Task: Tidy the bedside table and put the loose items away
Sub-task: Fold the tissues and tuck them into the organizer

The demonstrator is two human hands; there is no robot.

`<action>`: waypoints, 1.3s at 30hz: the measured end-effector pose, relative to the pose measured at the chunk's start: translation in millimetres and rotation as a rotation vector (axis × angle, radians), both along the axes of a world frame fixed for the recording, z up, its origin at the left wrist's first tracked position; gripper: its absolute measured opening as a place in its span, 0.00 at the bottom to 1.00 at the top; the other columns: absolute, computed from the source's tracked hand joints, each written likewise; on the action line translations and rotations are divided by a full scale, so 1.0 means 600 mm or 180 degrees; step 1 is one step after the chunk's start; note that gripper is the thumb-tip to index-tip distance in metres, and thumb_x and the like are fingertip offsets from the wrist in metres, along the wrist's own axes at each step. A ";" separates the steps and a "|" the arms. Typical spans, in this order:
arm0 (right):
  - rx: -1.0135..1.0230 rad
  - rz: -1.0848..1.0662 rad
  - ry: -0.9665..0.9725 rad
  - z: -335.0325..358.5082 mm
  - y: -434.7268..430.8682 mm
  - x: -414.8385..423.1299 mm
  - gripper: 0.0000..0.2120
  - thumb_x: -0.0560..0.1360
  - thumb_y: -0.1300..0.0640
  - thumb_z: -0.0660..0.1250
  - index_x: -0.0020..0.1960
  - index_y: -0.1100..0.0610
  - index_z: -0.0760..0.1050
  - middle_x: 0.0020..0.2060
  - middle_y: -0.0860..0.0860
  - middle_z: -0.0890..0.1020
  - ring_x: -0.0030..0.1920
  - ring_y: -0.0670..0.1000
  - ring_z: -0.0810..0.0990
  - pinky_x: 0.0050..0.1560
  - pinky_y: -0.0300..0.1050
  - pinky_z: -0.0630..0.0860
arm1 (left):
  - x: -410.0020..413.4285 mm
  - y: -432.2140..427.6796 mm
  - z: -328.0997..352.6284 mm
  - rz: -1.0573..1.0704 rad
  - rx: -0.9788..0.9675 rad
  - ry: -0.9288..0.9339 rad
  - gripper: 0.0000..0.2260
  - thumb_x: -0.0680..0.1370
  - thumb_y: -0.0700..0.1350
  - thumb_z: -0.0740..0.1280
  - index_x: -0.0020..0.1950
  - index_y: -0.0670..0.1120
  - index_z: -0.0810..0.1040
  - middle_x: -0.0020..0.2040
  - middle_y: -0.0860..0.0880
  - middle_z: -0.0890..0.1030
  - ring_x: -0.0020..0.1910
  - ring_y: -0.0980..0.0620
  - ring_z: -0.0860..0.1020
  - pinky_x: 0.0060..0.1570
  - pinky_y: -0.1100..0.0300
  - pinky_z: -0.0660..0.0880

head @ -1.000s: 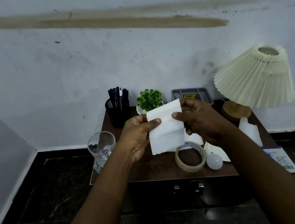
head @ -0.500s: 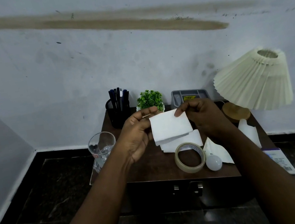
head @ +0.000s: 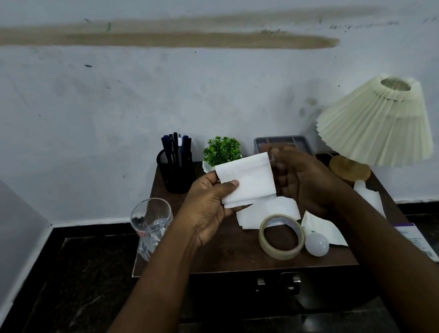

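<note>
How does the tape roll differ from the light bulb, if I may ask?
The tape roll is a tan open ring; the light bulb is a white solid globe. The roll is wider than the bulb. Both lie untouched near the front edge of the table.

Bedside table [head: 222, 256]: dark brown wood top, drawer handles on front.
- 10 o'clock: black mesh pen holder [head: 177, 173], pens upright in it.
- 12: small green plant [head: 222, 149].
- 1: grey tray [head: 280, 138].
- 2-3: lamp [head: 375, 124], wooden base, pleated cream shade.
- 9: drinking glass [head: 151, 225] at left edge.
- Centre: white tissue sheets [head: 267, 212], flat.
- 5: tape roll [head: 281, 236] overlapping the sheets, light bulb [head: 316, 243] just beside it, folded paper [head: 324, 228] behind bulb.
</note>
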State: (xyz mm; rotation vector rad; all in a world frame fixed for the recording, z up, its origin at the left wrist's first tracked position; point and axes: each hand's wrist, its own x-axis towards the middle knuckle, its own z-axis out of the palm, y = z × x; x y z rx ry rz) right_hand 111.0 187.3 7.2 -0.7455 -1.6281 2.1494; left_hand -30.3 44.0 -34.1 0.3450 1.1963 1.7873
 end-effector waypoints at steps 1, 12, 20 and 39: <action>0.0018 0.0129 -0.0112 -0.002 0.000 0.001 0.16 0.83 0.53 0.62 0.67 0.59 0.75 0.59 0.63 0.83 0.56 0.64 0.84 0.56 0.62 0.80 | 0.000 0.001 -0.001 0.0026 0.0005 0.0041 0.11 0.79 0.31 0.66 0.59 0.41 0.80 0.51 0.45 0.88 0.49 0.46 0.87 0.40 0.51 0.84; 0.0637 0.0144 -0.0504 -0.009 -0.002 0.000 0.12 0.78 0.68 0.68 0.62 0.66 0.78 0.54 0.62 0.84 0.48 0.58 0.87 0.41 0.49 0.85 | 0.004 0.003 -0.006 0.0136 -0.0205 0.0362 0.12 0.76 0.28 0.69 0.56 0.41 0.82 0.48 0.44 0.88 0.46 0.48 0.87 0.38 0.55 0.83; 0.0163 0.0279 -0.0367 -0.013 0.001 0.001 0.13 0.77 0.71 0.68 0.60 0.61 0.79 0.55 0.59 0.85 0.50 0.60 0.87 0.42 0.49 0.85 | 0.002 0.001 -0.005 0.0183 -0.0267 0.0310 0.09 0.77 0.30 0.69 0.55 0.40 0.83 0.48 0.44 0.88 0.44 0.48 0.87 0.37 0.57 0.82; 0.3614 -0.0823 -0.1996 -0.108 0.064 0.003 0.32 0.74 0.71 0.64 0.77 0.59 0.64 0.76 0.61 0.63 0.66 0.64 0.74 0.63 0.59 0.75 | -0.010 -0.005 0.003 0.1072 0.0353 -0.1444 0.08 0.78 0.27 0.64 0.55 0.34 0.79 0.45 0.40 0.87 0.41 0.44 0.87 0.38 0.54 0.84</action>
